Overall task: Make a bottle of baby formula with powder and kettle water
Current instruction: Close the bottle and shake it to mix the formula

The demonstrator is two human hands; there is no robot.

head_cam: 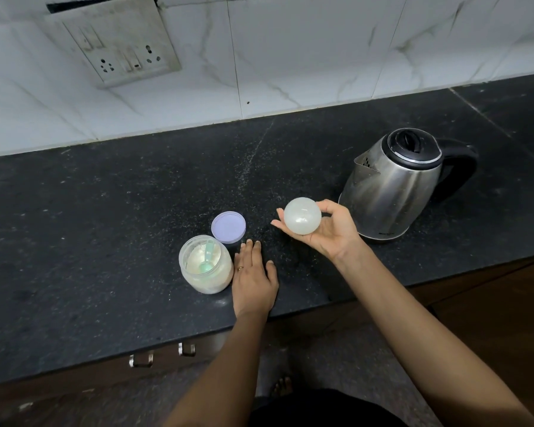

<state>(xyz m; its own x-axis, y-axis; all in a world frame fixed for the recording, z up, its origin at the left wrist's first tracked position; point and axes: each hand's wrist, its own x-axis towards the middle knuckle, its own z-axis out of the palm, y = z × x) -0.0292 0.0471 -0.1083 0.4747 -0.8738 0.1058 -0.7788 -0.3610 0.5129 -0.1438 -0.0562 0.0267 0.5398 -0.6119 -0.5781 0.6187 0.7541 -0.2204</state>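
A socket plate (121, 47) on the tiled wall (321, 57), far beyond the left hand (253, 278); two drawer handles (141, 359) under the counter (105, 211), nearer and leftward.

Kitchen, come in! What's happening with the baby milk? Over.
Left hand flat on black counter, empty. Right hand holds round translucent white plastic piece. Clear powder jar open, green scoop inside. Steel kettle lid shut.

Left arm (228, 365): bare, reaching forward from low centre, wrist straight.
Left hand (253, 280): palm down, fingers straight and close together, thumb spread out to the right. Thin ring (240, 268) on one finger.
Right arm (413, 318): bare, stretched forward and angled to the left, forearm turned up.
Right hand (321, 234): palm up, fingers and thumb curled round a round white piece (302, 216), cupped from below.
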